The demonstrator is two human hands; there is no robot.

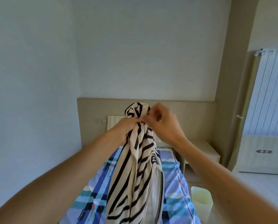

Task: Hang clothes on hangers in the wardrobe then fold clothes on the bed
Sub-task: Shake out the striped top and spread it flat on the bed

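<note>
A cream garment with black stripes (135,175) hangs bunched in the air above the bed (94,191), which has a blue, white and teal checked sheet. My left hand (127,130) grips the gathered cloth near its top. My right hand (162,125) pinches the fabric just beside the left one, its fingers curled. A knot of striped cloth (136,110) stands up above both hands. The lower end of the garment runs out of the bottom of the frame.
A beige headboard panel (191,120) backs the bed, with a low bedside table (204,149) at its right. A pale bin (201,198) stands on the floor beside the bed. At far right hangs a white pleated curtain (270,94). A plain wall fills the left.
</note>
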